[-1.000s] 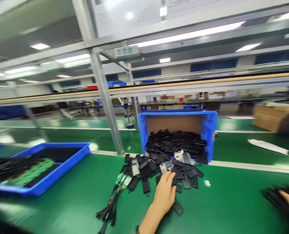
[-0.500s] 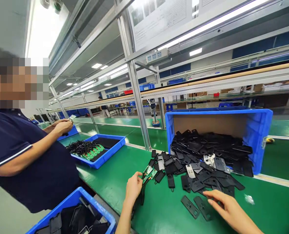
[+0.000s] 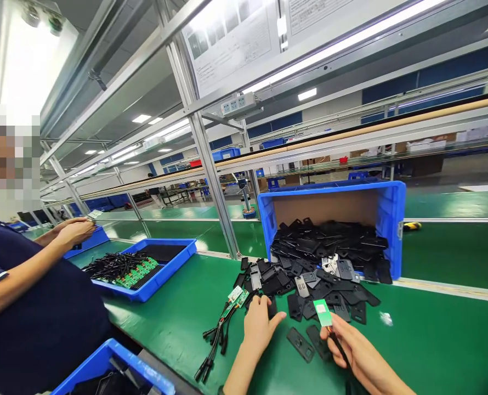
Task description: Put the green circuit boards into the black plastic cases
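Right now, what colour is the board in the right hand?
The board is green with a whitish patch, best seen in the head view.

Watching remotely, I have my left hand [image 3: 258, 325] in front of the tipped blue bin's [image 3: 330, 189] left edge, its back up, fingers bent, thumb spread wide. My right hand [image 3: 353, 337], before the bin's right half, is pinched; both forearms slant toward the bin.
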`<state>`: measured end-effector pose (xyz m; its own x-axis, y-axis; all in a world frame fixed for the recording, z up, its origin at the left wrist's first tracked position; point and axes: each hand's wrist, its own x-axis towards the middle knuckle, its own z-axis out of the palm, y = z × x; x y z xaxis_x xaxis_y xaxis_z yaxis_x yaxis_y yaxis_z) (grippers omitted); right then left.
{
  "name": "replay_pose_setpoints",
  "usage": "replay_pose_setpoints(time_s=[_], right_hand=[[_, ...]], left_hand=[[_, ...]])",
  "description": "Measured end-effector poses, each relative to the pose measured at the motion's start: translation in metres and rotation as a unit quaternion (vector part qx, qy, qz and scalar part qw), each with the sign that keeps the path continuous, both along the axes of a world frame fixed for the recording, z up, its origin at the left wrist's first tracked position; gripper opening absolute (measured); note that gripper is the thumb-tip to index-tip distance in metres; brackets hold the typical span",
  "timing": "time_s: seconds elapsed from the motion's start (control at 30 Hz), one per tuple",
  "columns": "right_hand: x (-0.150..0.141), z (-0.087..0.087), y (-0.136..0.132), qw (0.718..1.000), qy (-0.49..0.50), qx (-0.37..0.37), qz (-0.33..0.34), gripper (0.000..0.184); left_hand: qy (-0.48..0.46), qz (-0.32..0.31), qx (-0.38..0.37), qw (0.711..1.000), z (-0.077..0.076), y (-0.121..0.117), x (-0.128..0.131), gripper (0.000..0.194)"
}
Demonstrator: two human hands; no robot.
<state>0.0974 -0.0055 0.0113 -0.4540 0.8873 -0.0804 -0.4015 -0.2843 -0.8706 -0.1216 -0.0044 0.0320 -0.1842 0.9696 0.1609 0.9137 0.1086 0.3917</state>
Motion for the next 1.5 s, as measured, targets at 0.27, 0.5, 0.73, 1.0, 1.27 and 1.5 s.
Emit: replay_pose_setpoints(time_s=[0.27,0.5,0.73,1.0,1.27,1.5], right_hand=[[0.036,0.002,0.02,0.907,-0.313,0.261,-0.103,0.048],[0.042,0.006,0.022,0.794,-0.443,0.377,-0.178,0.037],[0.035,-0.001,0.021,0.801,-0.445,0.379,-0.132,0.042],[0.029,-0.009,0.016,0.816,-0.416,0.369,-0.158,0.034],[0.023,-0.027,0.014,0.777,-0.427,0.428,-0.178,0.028],[0.015,-0.03,0.012,0.815,-0.413,0.373,-0.159,0.024]], left_hand=[[0.065,0.028,-0.009,0.997,0.014,0.0,-0.01,0.028],[-0.313,-0.188,0.027,0.931,0.029,0.027,0.042,0.045],[-0.745,-0.189,-0.075,0.635,-0.021,0.047,0.088,0.057],[-0.757,-0.192,-0.121,0.613,-0.035,0.033,0.086,0.04],[-0.774,-0.171,-0.133,0.595,-0.035,0.024,0.097,0.036],[-0.794,-0.09,-0.098,0.593,-0.037,0.023,0.099,0.032]])
